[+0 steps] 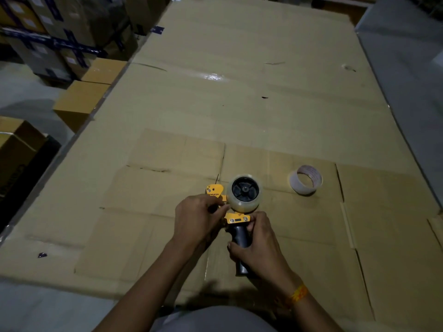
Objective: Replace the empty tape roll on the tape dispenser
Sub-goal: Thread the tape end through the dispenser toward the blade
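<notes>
from my feed i see the tape dispenser (236, 213) held just above the flattened cardboard sheets (239, 92) that cover the work surface, approx centre-low in view. the right hand (260, 245) is wrapped round the black handle, fingers curled and closed on it, thumb up by the yellow plate w/ the two screws. the left hand (196, 218) is at the dispenser's front – fingertips pressed together in a pinch right by the lower left edge of the clear tape roll (245, 193), which sits on the black hub. it's dim, so i can't tell whether that pinch has the tape end or the yellow frame itself. the empty tape roll (305, 179) – a bare whitish core – stands on the cardboard off to the right, well apart from both hands. an orange band is on the right wrist. brown boxes (79, 101) sit along the left edge.
</notes>
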`<act>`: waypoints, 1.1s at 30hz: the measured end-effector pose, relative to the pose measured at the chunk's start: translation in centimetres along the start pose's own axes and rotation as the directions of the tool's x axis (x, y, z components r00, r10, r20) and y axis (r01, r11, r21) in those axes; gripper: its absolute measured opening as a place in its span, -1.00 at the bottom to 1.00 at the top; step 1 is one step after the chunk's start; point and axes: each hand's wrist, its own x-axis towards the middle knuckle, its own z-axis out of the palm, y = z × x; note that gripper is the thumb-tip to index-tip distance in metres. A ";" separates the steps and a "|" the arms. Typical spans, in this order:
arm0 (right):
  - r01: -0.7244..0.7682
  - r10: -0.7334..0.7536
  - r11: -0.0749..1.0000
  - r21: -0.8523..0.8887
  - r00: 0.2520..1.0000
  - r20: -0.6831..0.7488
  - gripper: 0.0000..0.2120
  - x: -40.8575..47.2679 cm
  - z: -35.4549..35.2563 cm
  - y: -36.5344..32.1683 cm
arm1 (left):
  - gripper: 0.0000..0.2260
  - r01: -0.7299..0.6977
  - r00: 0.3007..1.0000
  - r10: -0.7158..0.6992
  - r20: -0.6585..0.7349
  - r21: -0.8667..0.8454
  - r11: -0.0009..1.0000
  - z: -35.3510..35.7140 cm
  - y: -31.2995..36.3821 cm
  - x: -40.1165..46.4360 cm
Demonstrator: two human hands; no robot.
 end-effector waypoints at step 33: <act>-0.143 0.142 0.989 -0.030 0.989 -0.049 -0.70 -0.2 2.5 0.8 | -0.81 -0.302 0.941 0.236 0.243 0.281 0.911 0.3 0.0 1.8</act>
